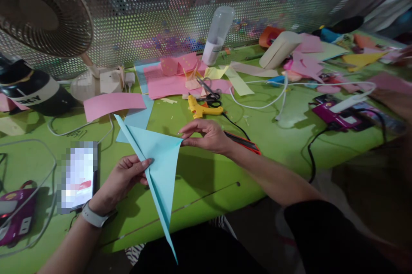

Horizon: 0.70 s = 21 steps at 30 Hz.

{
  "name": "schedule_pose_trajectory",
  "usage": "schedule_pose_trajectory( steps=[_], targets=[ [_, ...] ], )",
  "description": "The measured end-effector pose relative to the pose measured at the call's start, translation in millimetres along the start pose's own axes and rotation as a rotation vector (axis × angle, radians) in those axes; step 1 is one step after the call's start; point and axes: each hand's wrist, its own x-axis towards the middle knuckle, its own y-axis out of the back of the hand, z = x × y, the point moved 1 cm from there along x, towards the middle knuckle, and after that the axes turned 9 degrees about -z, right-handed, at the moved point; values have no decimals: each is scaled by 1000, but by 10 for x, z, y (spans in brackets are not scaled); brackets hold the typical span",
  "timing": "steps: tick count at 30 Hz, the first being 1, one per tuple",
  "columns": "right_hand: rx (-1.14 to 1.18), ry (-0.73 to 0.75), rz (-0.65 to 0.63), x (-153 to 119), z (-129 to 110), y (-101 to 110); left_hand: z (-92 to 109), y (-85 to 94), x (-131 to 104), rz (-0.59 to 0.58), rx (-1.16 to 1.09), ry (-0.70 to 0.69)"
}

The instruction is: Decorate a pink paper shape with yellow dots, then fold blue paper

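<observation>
A light-blue sheet of paper is held up above the green table, its long left edge folded over into a narrow strip. My left hand pinches that folded edge near its middle, thumb on top. With thumb and fingertips, my right hand grips the pointed right corner of the same paper. The lower tip of the paper hangs past the table's front edge. Just behind my right hand lie a yellow glue gun and black scissors. A red and black cutter lies partly hidden behind my right wrist.
A phone lies beside my left wrist. A fan and a dark bottle stand at the left. Pink paper, a clear bottle, cables and a purple power strip are spread over the green table.
</observation>
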Motion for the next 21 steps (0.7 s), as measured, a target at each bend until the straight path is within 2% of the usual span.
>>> schedule_pose_trajectory(
  steps=[9, 12, 15, 18, 21],
  targets=[
    [-17, -14, 9, -7, -19, -13, -1, -2, 2, 45, -30, 0],
    [34, -22, 91, -15, 8, -55, 21, 18, -8, 84, -148, -55],
    [109, -56, 237, -32, 42, -126, 13, 36, -13, 47, -221, -111],
    [168, -91, 325, -66, 50, -215, -56, -11, 17, 31, -139, -168],
    [183, -101, 316, -114, 18, -303, -140, -174, 79, 53, 70, -181]
  ],
)
